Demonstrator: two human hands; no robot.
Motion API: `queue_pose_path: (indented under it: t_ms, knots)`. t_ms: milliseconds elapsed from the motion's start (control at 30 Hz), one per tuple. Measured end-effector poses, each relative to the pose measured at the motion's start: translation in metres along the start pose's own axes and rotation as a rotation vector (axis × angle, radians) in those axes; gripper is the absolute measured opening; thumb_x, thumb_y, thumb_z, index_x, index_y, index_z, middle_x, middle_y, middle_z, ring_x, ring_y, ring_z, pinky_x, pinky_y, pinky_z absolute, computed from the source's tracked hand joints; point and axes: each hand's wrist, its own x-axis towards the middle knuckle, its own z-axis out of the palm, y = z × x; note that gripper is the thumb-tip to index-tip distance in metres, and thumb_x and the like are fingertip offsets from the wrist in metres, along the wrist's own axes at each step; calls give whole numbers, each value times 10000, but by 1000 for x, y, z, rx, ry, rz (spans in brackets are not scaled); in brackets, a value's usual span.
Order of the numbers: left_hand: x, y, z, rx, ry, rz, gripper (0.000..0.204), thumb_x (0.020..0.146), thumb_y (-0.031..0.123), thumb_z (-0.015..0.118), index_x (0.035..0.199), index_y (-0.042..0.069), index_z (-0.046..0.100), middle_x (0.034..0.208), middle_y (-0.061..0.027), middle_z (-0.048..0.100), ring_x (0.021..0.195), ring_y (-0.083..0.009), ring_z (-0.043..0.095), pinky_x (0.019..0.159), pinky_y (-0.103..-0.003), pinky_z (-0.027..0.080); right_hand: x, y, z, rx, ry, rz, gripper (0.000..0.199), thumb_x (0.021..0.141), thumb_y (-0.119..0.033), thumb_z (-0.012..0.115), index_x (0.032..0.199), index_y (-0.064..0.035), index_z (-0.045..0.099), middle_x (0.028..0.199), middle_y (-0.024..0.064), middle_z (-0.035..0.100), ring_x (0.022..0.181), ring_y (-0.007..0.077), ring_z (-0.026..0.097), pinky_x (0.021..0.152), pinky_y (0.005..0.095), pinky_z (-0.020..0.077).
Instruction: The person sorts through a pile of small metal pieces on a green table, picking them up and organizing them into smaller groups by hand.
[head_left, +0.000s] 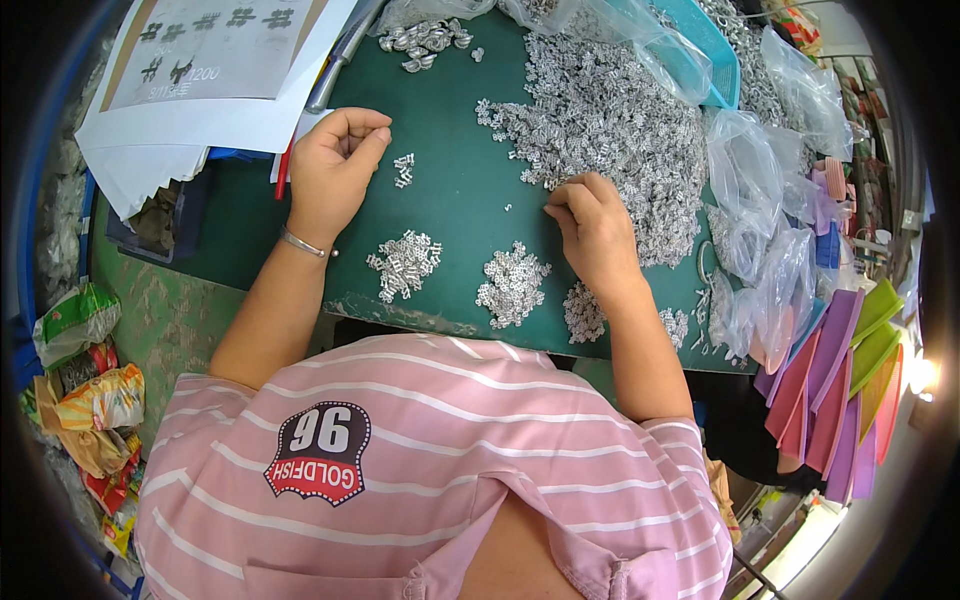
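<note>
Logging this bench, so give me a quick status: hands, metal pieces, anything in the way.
Left hand curled beside small metal cluster, grip unclear. Right hand curled by big metal pile, grip unclear. Clear plastic bag overlaps pile's far edge.

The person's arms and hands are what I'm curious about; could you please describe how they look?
The left hand and right hand wear no gloves. A slim silvery bangle circles the left wrist. The short sleeves are pink with white stripes.

A workshop, judging by small metal parts (620, 130) heaped on a green worktable (455, 220).
</note>
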Motion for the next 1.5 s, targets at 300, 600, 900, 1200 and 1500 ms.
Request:
queue_pose_path:
  t_ms: [300, 600, 900, 1200, 1500]
  knots:
    - [-1, -4, -1, 19, 9, 17, 117, 862, 12, 614, 974, -16, 628, 821, -20, 627, 644, -34, 502, 566, -163, 396, -19, -3, -16, 124, -4, 154, 155, 760, 38, 637, 907, -9, 655, 885, 128, 619, 782, 323, 607, 677, 381, 506]
    - [2, -4, -1, 42, 21, 28, 150, 842, 52, 652, 990, 24, 648, 805, 17, 603, 628, -32, 481, 527, -162, 348, -34, -5, 0, 126, -5, 128, 141, 693, 32, 651, 785, -42, 574, 775, 127, 555, 764, 334, 556, 671, 419, 461]
    - [3, -4, 0, 66, 13, -13, 165, 850, 28, 635, 1011, -10, 640, 827, -11, 615, 659, -42, 485, 573, -168, 379, -142, 43, -100, 97, 253, 873, 79, 794, 3, 626, 871, 10, 641, 788, 148, 658, 699, 248, 641, 662, 333, 492]
    - [0, -9, -4, 96, 30, 18, 145, 837, 34, 657, 980, 13, 649, 808, 10, 607, 653, -40, 507, 562, -165, 396, -135, 29, -94, -190, 271, 735, 85, 781, 33, 617, 854, 11, 653, 834, 147, 590, 747, 311, 592, 669, 347, 473]
    - [0, 1, 3, -2, -2, 10, 116, 844, 1, 631, 959, -10, 636, 800, -9, 616, 629, -37, 494, 561, -161, 391, -13, -19, 0, 160, -59, -40, 530, 639, 141, 515, 1156, 29, 552, 1219, 184, 529, 1115, 365, 507, 946, 399, 435]
